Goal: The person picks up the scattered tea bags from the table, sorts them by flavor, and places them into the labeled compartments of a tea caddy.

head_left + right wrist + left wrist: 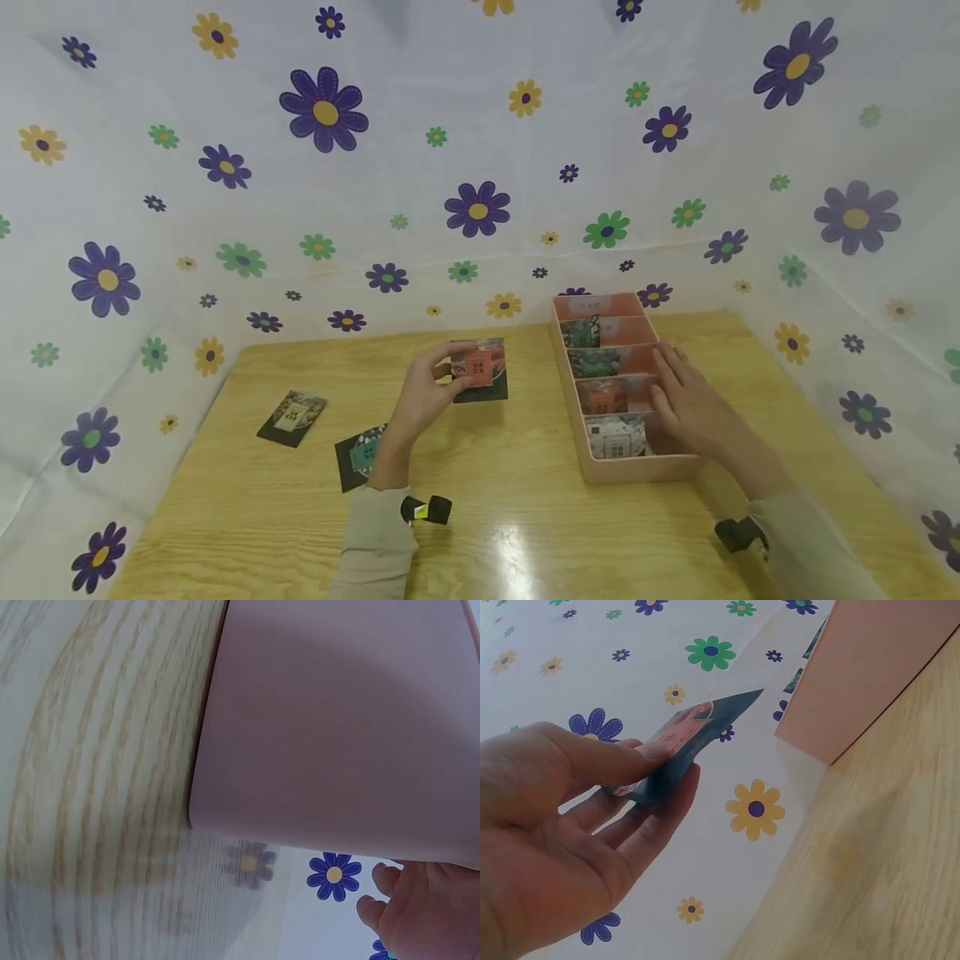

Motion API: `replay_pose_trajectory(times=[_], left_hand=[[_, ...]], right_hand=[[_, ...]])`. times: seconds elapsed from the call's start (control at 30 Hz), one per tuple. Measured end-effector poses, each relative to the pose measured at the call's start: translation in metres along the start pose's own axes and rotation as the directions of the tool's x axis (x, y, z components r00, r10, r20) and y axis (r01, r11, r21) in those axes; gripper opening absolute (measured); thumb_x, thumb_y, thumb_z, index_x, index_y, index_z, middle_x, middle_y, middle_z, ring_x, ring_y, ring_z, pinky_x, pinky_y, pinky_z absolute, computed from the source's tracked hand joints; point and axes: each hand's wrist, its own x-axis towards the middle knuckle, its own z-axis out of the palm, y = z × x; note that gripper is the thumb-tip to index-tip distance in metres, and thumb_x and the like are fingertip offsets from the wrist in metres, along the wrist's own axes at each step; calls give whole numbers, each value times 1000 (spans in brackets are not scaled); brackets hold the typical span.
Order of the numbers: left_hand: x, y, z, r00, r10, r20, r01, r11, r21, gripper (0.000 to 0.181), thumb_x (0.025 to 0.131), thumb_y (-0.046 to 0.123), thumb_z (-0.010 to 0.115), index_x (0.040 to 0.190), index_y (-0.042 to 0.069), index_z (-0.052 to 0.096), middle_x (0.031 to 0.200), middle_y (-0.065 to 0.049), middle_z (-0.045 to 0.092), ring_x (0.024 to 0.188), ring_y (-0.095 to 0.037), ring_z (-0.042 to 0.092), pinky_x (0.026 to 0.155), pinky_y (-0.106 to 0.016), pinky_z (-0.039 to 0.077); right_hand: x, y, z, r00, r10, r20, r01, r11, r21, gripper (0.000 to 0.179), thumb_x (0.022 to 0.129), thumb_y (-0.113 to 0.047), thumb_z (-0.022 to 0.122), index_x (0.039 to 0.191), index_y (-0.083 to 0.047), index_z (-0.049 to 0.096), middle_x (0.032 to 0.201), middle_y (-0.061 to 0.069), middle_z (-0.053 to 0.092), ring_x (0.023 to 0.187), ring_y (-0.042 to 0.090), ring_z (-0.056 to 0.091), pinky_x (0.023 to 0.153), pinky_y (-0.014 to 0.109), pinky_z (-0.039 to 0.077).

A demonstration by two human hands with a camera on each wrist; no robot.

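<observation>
My left hand [423,392] holds a small flat packet [495,385] with a red label and dark edges between thumb and fingers, raised over the table. In the left wrist view the packet [724,709] is tilted, its pointed corner toward the box. A pink divided box [641,471] stands at the right, with packets in several of its compartments. My right hand [697,408] grips the box's right wall, thumb over the inner side. In the right wrist view, some fingers of the right hand [424,907] show along the outside of that wall.
On the wooden table [262,517] lie a dark packet with a yellow-green label [294,417] and one with a teal label [360,457], partly hidden behind the left wrist. A white flowered cloth [420,167] hangs behind and on both sides.
</observation>
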Motion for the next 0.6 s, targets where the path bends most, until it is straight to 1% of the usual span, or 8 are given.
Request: replay_pose_trajectory(times=[0.23, 0.4, 0.47, 0.6], left_hand=[[3, 0, 8, 1000, 16, 27, -13, 997, -76, 48, 91, -14, 68, 137, 1, 63, 142, -20, 56, 115, -42, 66, 77, -28, 58], [6, 1, 17, 999, 13, 33, -10, 996, -84, 49, 91, -14, 68, 137, 2, 63, 141, -20, 56, 116, -41, 66, 77, -27, 57], [9, 1, 22, 999, 22, 33, -19, 996, -82, 48, 91, -14, 68, 136, 2, 63, 139, -21, 57, 115, -42, 67, 76, -27, 57], [15, 0, 32, 999, 38, 27, -35, 994, -104, 46, 91, -13, 68, 135, 0, 63, 138, -23, 57, 114, -42, 67, 77, -28, 58]], right_hand=[[2, -2, -2, 1000, -4, -9, 4, 1000, -8, 63, 110, -24, 37, 157, 13, 18, 165, 32, 11, 152, 50, 8, 116, 68, 22], [3, -6, -3, 1000, -1, -9, 1, 1000, -11, 63, 109, -23, 39, 157, 13, 20, 166, 31, 11, 152, 50, 10, 117, 66, 22], [3, -7, -4, 1000, 7, 1, -7, 1000, -11, 63, 109, -23, 39, 158, 12, 18, 166, 31, 10, 152, 49, 9, 117, 66, 21], [1, -3, -2, 1000, 10, 0, -10, 1000, -12, 64, 110, -24, 38, 158, 12, 17, 167, 30, 8, 153, 49, 8, 116, 68, 21]])
